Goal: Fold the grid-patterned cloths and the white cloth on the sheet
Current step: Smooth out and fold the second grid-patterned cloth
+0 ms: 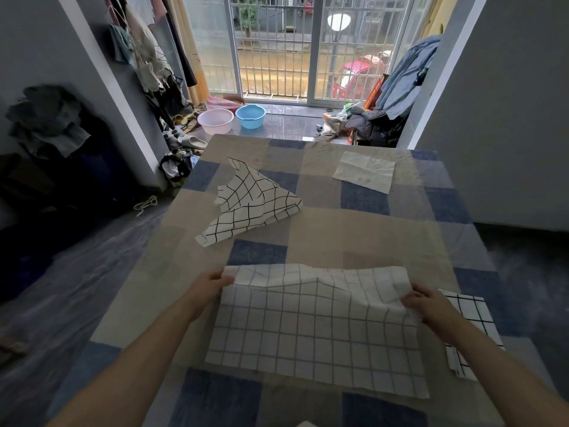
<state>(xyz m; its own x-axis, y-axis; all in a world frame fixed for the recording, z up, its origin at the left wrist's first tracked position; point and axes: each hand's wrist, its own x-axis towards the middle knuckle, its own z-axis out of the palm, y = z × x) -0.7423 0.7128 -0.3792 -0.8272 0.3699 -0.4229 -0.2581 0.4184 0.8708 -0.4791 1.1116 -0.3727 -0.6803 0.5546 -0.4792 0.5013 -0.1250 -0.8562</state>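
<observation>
A large grid-patterned cloth [311, 331] lies in front of me on the blue and beige checked sheet [338, 235]. Its far edge is lifted and doubled over toward me. My left hand [209, 286] grips the far left corner and my right hand [426, 303] grips the far right corner. A second grid cloth [249, 201] lies crumpled in a loose triangle at the middle left. A folded grid cloth [469, 312] rests under my right forearm at the right edge. The white cloth [365, 171] lies flat at the far right of the sheet.
The sheet covers a raised surface with its edges close on the left and right. Beyond its far edge stand a pink basin [215, 121] and a blue basin [251, 116] on the floor. Clothes are piled along the left wall and at the far right.
</observation>
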